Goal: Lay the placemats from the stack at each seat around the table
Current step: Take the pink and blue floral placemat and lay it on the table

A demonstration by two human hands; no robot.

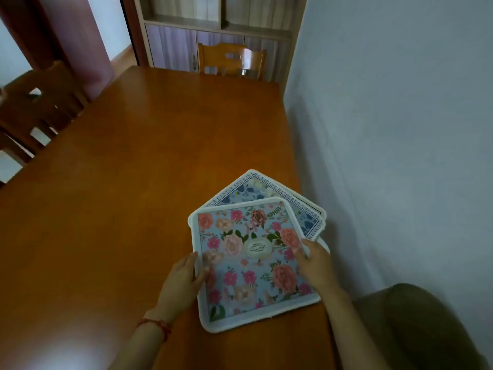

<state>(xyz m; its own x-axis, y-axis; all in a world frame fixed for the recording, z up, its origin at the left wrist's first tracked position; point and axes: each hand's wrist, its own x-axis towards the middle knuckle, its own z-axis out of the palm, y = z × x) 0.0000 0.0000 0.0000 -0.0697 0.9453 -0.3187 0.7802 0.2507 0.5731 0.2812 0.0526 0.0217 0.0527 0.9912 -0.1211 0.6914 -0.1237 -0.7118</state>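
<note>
A placemat with pink and peach flowers on pale blue (pixel 248 265) lies on top of the stack near the front right of the wooden table (pixel 138 161). Under it, turned at an angle, a blue-and-white placemat with lettering round its border (pixel 269 192) sticks out toward the far side. My left hand (pixel 184 281) grips the flowered mat's left edge, thumb on top. At the mat's right edge my right hand (pixel 316 263) holds it, fingers on its surface.
A wooden chair (pixel 232 61) stands at the table's far end before a cabinet (pixel 213 30). Another chair (pixel 37 105) is at the left side. A pale wall (pixel 400 129) runs along the table's right edge. My knee (pixel 416 327) shows bottom right.
</note>
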